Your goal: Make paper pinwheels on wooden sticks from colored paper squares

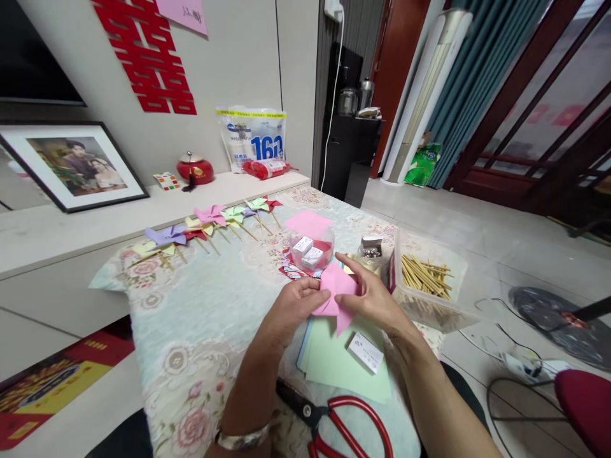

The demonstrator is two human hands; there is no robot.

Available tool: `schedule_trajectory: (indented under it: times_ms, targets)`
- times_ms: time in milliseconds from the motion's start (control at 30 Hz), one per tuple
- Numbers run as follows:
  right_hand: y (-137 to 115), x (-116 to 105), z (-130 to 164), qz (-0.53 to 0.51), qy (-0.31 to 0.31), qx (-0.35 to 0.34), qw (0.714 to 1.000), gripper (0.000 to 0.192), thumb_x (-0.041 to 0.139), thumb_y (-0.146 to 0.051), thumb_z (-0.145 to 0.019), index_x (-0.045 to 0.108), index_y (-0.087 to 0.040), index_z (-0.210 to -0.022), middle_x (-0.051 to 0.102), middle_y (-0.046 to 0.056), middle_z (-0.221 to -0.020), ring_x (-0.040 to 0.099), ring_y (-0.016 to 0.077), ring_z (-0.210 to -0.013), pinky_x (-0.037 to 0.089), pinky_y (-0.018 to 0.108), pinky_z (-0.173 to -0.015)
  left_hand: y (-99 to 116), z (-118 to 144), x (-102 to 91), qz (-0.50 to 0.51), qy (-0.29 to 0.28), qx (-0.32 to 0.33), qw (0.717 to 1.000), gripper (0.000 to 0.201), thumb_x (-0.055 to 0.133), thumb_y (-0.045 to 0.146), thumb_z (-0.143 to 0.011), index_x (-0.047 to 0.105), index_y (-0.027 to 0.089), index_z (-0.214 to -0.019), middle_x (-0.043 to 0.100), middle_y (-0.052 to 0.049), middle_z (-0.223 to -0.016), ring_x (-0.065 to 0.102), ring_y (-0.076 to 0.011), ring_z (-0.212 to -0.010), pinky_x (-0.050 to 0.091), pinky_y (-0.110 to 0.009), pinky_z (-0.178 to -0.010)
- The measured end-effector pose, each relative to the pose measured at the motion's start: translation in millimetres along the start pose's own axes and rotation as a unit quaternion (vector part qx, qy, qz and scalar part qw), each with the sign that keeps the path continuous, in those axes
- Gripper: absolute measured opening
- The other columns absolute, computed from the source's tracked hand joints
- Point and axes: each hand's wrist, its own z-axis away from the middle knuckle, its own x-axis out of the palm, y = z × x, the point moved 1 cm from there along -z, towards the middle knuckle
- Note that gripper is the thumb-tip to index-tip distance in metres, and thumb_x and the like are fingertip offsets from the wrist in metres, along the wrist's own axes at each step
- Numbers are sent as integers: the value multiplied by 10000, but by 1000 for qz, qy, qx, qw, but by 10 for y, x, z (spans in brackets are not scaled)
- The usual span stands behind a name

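Note:
A piece of pink paper [337, 283], with folded points, is held up between both hands over a stack of green paper [329, 362]. My left hand [298, 305] pinches its left side with thumb and fingers. On its right side, my right hand [370, 292] grips the paper, thumb pressed near the centre and index finger stretched along the top. A small white box [366, 352] lies on the green sheets below. Red-handled scissors [334, 416] rest nearest to me. Just beyond the hands stands a clear round container [327, 245] with small white boxes in it.
Several finished paper pinwheels [210, 216] on sticks line the far left of the table. To the right, a clear plastic bin [427, 305] holds wooden sticks [424, 275]. A small open box of metal pins [372, 248] stands beside it. More pink paper [309, 222] lies behind the round container.

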Motion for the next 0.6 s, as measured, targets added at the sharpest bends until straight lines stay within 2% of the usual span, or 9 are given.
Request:
schedule_trajectory:
  times_ms: [100, 233, 367, 500, 600]
  targets:
    - [68, 6, -34, -85, 46, 5, 995, 855, 669, -143, -683, 419, -209, -1498, 677, 96, -1246, 665, 193, -852, 532, 281, -684, 41, 12, 6, 50, 41, 0, 998, 361, 816, 408, -687, 717, 148, -917, 744, -72, -857, 678, -193, -784, 499, -273, -706]
    - [136, 41, -69, -132, 102, -6, 986, 867, 704, -210, -707, 381, -204, -1512, 695, 93, -1187, 662, 188, -814, 529, 280, -672, 48, 12, 107, 102, 35, 1, 994, 409, 862, 380, -635, 719, 161, -950, 756, -68, -922, 683, -189, -810, 512, -278, -733]
    - [142, 95, -75, -146, 117, -8, 982, 868, 717, -233, -710, 378, -189, -1508, 720, 83, -1062, 661, 194, -778, 530, 290, -667, -11, -15, 259, 129, 15, 34, 991, 408, 848, 318, -665, 725, 129, -1005, 769, -95, -911, 687, -189, -749, 517, -285, -714]
    - [121, 134, -70, -152, 131, -22, 980, 842, 730, -223, -687, 427, -162, -1470, 692, 123, -1184, 672, 216, -892, 539, 310, -749, -79, -59, 316, 144, 31, 55, 988, 499, 834, 283, -681, 711, 105, -1130, 774, -127, -973, 711, -247, -850, 536, -334, -784]
    - [127, 151, -74, -165, 122, -19, 979, 825, 735, -224, -691, 439, -166, -1459, 684, 127, -1221, 681, 223, -913, 545, 322, -773, -103, -81, 285, 134, 56, 57, 988, 474, 842, 270, -663, 728, 97, -1090, 778, -119, -942, 710, -247, -853, 535, -328, -792]
